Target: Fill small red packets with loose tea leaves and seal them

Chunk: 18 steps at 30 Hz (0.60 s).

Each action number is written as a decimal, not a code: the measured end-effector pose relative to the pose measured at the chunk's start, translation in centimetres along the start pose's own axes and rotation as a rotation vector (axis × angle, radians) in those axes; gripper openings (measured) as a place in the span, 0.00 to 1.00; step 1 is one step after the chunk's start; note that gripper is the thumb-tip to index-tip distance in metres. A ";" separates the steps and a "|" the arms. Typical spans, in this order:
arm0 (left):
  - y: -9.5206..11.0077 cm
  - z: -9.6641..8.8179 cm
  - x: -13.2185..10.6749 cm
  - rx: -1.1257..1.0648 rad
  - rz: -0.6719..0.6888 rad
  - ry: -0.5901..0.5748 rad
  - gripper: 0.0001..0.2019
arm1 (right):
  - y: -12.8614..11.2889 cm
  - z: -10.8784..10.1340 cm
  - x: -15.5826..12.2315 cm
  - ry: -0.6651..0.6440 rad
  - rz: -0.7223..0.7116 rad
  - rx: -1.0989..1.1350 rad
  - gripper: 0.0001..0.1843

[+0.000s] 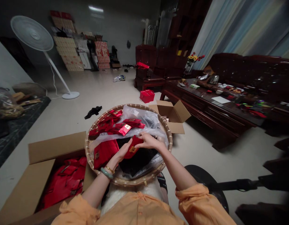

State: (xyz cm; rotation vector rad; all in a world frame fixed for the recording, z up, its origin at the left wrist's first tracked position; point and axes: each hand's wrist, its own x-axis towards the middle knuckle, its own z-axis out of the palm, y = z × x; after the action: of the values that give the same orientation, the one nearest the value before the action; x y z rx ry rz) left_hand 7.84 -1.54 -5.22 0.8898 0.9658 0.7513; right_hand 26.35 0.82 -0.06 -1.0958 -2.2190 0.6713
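Pouch: we see a red pouch (133,147) with a gold label, held up between both hands, over the dark lining in the middle of the basket.

Left hand: we see the left hand (123,151) closed in a pinch on the pouch's lower side, with bangles (106,172) of green and gold at the wrist.

Right hand: we see the right hand (149,141) gripping from above, its fingers (141,136) curled over the pouch's top edge.

Handling: we judge the pouch light, soft and a little slippery, with nothing to suggest weight. We would hold it by its flat sides or top edge, with a firm pinch. We cannot tell what is inside.

Basket: we see a round woven basket (135,105) on the person's lap, holding a plastic bag (137,114), a heap of red packets (116,125) and a larger red pouch (104,153) just beside the left wrist.

Cartons: we see an open carton (55,147) left of the basket, filled with red bags (65,182), and a second carton (174,115) behind the basket.

Room: we see a red box (146,96) on the floor, a standing fan (34,34) beyond it, and a low wooden table (205,106) crowded with small items to the right.
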 end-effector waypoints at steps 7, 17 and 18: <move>-0.4 0.6 0.9 0.153 0.287 0.099 0.24 | -0.5 1.7 0.7 0.013 0.052 0.135 0.17; -2.2 -0.1 1.4 0.446 0.470 0.315 0.23 | -0.1 2.7 0.8 -0.124 0.072 0.105 0.23; -2.1 -0.1 1.3 0.478 0.472 0.319 0.25 | -0.2 2.8 0.8 -0.131 0.080 0.115 0.24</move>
State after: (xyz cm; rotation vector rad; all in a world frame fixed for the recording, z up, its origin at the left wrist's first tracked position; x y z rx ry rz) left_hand 8.58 -1.34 -7.63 1.4772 1.2635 1.1093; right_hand 23.94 0.89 -1.72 -1.1152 -2.2241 0.9174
